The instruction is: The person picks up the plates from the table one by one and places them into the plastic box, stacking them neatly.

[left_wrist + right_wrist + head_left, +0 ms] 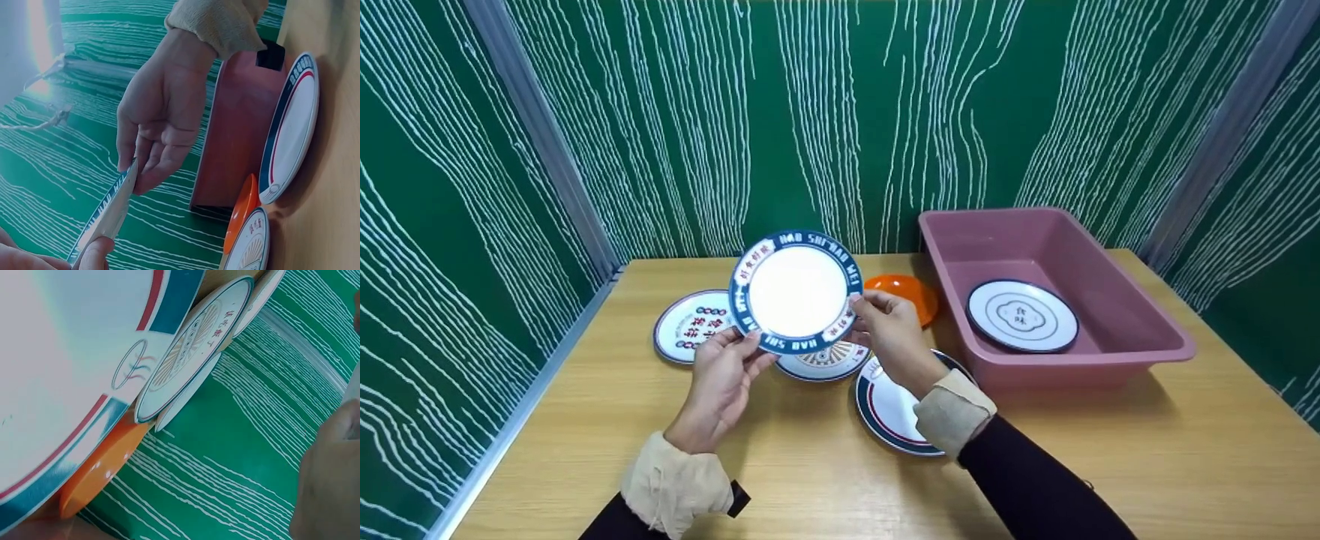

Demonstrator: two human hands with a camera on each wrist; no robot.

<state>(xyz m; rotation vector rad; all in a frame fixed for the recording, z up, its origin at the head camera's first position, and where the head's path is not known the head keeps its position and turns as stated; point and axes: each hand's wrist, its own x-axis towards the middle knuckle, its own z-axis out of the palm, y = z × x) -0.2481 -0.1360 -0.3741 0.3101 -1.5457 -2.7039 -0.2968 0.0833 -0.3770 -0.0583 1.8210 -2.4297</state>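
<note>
Your left hand [724, 379], right hand [894, 336] pinch round white blue-rimmed ceramic-looking plate [797, 292] | likely stiff, slick, fragile | grip rim [802, 344]

Blue, Orange and Pink Against Green

The middle plate [796, 292] had a white centre and dark-blue rim with white letters. Around it, the eight o'clock plate [688, 330] bore red characters, the half-past-four plate [891, 411] dark-blue and red bands. Toward three o'clock, the dish [915, 289] was orange, the tub [1072, 376] pink. White lines streaked the green wall [877, 142].

Held plate [796, 292] left of tub [1080, 377]; second plate [1021, 316] inside tub; dish [913, 292] beside tub, on table [585, 435]
</note>
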